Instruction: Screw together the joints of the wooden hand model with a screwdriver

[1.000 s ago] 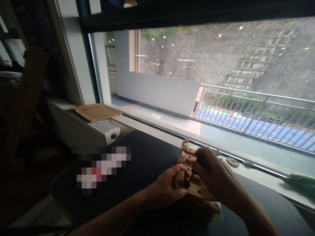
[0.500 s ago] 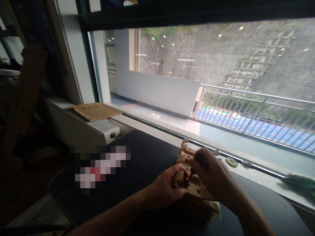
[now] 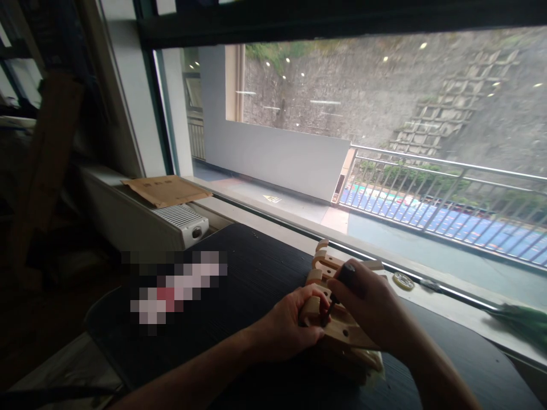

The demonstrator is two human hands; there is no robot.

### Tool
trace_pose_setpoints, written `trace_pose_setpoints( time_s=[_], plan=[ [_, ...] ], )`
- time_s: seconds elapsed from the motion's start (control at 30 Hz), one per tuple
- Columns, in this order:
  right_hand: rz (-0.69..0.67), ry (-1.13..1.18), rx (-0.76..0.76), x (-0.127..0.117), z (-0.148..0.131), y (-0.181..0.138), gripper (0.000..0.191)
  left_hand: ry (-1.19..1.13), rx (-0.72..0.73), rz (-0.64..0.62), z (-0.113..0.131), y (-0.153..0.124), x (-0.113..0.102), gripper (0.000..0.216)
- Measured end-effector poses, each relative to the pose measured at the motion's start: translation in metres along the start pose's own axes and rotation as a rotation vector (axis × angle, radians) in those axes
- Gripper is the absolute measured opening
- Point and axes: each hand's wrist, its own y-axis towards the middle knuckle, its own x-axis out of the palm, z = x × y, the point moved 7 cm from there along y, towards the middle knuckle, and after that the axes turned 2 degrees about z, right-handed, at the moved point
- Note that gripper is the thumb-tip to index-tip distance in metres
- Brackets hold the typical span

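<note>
A light wooden piece [image 3: 348,333] with curved hook-like ends and dark round holes lies on the dark table. My left hand [image 3: 294,319] is closed around its near curved end, thumb and fingers close to the screwdriver tip. In my right hand [image 3: 371,296] is a screwdriver [image 3: 348,274] with a dark handle, its shaft slanting down to the wood by the left fingers. The tip itself is hidden. Behind lie more curved wooden hooks [image 3: 321,250]. Beneath the wooden piece sits a bundle that looks wrapped in clear plastic [image 3: 376,361].
The black table [image 3: 248,262] stands against a window sill. On the sill are a roll of tape [image 3: 403,281] and a green bristly thing [image 3: 521,322]. A brown envelope [image 3: 171,191] rests on a white radiator [image 3: 183,222] to the left. A blurred-out patch covers something on the table.
The screwdriver handle has turned and tipped slightly in my right hand, so its end cap shows more. My left hand keeps its hold on the wooden piece.
</note>
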Motion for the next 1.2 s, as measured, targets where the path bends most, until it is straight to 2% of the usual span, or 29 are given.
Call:
trace_pose_setpoints(
  time_s=[0.17, 0.37, 0.57, 0.93, 1.1, 1.2],
  plan=[
    [-0.041, 0.049, -0.011, -0.003, -0.003, -0.002, 0.023, -0.008, -0.005, -0.014, 0.001, 0.0, 0.0, 0.023],
    [-0.094, 0.035, -0.064, -0.006, -0.014, -0.007, 0.019, 0.038, -0.008, -0.003, 0.001, 0.0, 0.0, 0.022],
    [0.03, -0.075, -0.035, -0.004, -0.006, -0.001, 0.025, 0.043, 0.024, 0.003, 0.004, 0.0, -0.001, 0.022],
    [-0.082, -0.074, -0.056, -0.009, -0.012, -0.009, 0.022, 0.036, 0.027, -0.004, 0.003, -0.001, 0.0, 0.021],
    [0.03, -0.149, 0.077, -0.01, 0.004, -0.002, 0.03, 0.073, 0.044, 0.025, 0.001, 0.0, -0.002, 0.023],
    [0.06, -0.173, 0.066, -0.01, 0.003, -0.001, 0.029, 0.051, 0.036, 0.01, 0.002, 0.001, -0.002, 0.022]
  ],
)
